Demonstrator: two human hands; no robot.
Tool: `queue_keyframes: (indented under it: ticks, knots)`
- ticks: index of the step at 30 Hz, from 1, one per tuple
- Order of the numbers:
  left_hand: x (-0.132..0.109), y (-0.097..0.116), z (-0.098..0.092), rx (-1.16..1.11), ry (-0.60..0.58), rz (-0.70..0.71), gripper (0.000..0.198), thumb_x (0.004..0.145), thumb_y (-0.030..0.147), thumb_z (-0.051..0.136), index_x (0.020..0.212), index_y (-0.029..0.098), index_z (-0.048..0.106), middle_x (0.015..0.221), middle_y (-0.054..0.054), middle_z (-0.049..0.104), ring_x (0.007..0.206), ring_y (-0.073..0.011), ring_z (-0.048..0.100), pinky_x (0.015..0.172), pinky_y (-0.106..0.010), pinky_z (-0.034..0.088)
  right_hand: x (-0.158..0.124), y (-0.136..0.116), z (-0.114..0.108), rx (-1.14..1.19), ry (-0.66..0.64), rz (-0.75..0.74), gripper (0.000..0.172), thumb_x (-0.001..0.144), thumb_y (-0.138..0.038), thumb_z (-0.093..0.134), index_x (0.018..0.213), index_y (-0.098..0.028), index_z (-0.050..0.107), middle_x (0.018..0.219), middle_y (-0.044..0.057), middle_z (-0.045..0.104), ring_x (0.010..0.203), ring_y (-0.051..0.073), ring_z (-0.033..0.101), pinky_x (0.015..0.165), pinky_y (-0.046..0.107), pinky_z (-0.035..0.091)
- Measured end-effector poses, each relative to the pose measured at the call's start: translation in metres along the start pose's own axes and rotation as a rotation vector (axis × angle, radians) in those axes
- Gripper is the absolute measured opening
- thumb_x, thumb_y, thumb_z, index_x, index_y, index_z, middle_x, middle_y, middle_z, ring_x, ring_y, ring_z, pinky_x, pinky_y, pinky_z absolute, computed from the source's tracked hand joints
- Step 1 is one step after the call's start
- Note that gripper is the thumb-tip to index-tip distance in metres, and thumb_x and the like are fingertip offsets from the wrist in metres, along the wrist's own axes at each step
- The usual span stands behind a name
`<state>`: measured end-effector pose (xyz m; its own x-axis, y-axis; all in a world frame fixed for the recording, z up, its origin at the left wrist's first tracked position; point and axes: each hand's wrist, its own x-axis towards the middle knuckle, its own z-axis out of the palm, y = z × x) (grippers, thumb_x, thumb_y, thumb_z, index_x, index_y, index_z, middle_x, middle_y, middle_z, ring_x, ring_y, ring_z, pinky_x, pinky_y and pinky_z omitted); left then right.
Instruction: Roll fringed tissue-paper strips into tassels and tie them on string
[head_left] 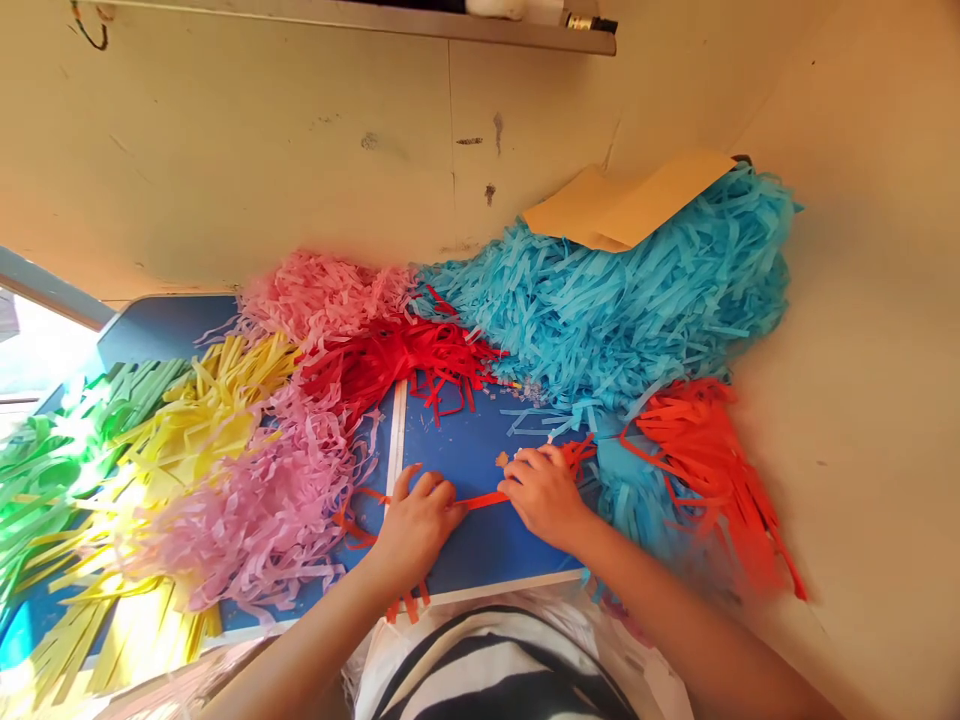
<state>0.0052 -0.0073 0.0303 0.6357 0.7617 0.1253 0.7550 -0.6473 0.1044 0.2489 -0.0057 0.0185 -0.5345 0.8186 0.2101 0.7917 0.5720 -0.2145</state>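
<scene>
A narrow orange-red paper strip (484, 500) stretches between my two hands, low over the blue tabletop (480, 555). My left hand (421, 510) is closed around its left part, with loose orange fringe ends (356, 535) showing beyond the fingers. My right hand (546, 495) grips the other end, its fingers curled. More orange-red fringe (579, 458) sticks out just past that hand. The paper right under the fingers is hidden on both sides. A bunch of blue fringe (637, 500) lies beside my right wrist.
Red fringe (405, 355), pink fringe (322, 295) and a big light-blue heap (637, 310) lie at the back. Purple (270, 500), yellow (202, 420) and green fringe (67, 450) cover the left. Orange-red fringe (720, 460) lies at right. A shelf (375, 25) juts above.
</scene>
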Motion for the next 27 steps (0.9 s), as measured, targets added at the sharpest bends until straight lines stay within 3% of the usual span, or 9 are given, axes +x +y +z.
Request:
queue_keyframes:
  ticks: [3, 7, 13, 20, 25, 27]
  knots:
    - [-0.002, 0.003, 0.003, 0.018, 0.017, 0.068, 0.018, 0.09, 0.018, 0.06, 0.095, 0.032, 0.071, 0.088, -0.002, 0.069, 0.098, -0.0252, 0.055, 0.105, -0.052, 0.028, 0.002, -0.006, 0.003, 0.004, 0.005, -0.167, 0.011, 0.091, -0.024, 0.062, 0.081, -0.022, 0.067, 0.087, 0.001, 0.07, 0.1, 0.022, 0.052, 0.095, 0.046, 0.026]
    - [0.004, 0.007, 0.003, -0.016, 0.005, 0.081, 0.019, 0.087, 0.011, 0.059, 0.087, 0.026, 0.071, 0.081, -0.002, 0.069, 0.098, -0.0246, 0.056, 0.107, -0.052, 0.028, 0.009, -0.012, 0.01, -0.113, 0.035, -0.241, 0.018, 0.092, -0.017, 0.058, 0.076, -0.018, 0.066, 0.079, 0.004, 0.066, 0.101, 0.024, 0.052, 0.095, 0.045, 0.027]
    - [0.014, 0.017, 0.007, -0.058, 0.051, 0.03, 0.012, 0.088, 0.025, 0.06, 0.082, 0.021, 0.07, 0.08, -0.005, 0.069, 0.099, -0.026, 0.057, 0.109, -0.055, 0.028, 0.016, -0.008, 0.018, -0.034, -0.02, -0.157, 0.016, 0.091, -0.022, 0.057, 0.077, -0.017, 0.065, 0.082, 0.005, 0.065, 0.091, 0.021, 0.052, 0.089, 0.04, 0.03]
    - [0.011, 0.016, 0.013, 0.038, 0.134, 0.01, 0.016, 0.09, 0.016, 0.055, 0.082, 0.022, 0.067, 0.085, -0.004, 0.069, 0.098, -0.0244, 0.058, 0.108, -0.053, 0.029, 0.017, -0.002, 0.013, 0.067, -0.023, -0.085, 0.015, 0.088, -0.019, 0.06, 0.073, -0.018, 0.062, 0.08, 0.003, 0.066, 0.089, 0.019, 0.052, 0.087, 0.039, 0.029]
    - [0.01, 0.019, 0.013, 0.021, 0.202, 0.005, 0.019, 0.091, 0.014, 0.055, 0.077, 0.021, 0.066, 0.079, -0.002, 0.069, 0.09, -0.0219, 0.06, 0.106, -0.05, 0.031, 0.017, -0.016, 0.013, 0.0, 0.022, -0.118, 0.007, 0.092, -0.024, 0.061, 0.087, -0.019, 0.064, 0.092, 0.005, 0.067, 0.095, 0.021, 0.052, 0.09, 0.04, 0.029]
    - [0.009, 0.019, 0.014, 0.021, 0.211, 0.014, 0.02, 0.091, 0.013, 0.055, 0.075, 0.02, 0.066, 0.08, -0.002, 0.07, 0.089, -0.0216, 0.06, 0.105, -0.049, 0.032, 0.014, -0.022, 0.019, -0.059, 0.057, -0.148, 0.014, 0.095, -0.018, 0.054, 0.085, -0.019, 0.064, 0.086, 0.004, 0.066, 0.089, 0.02, 0.052, 0.088, 0.039, 0.029]
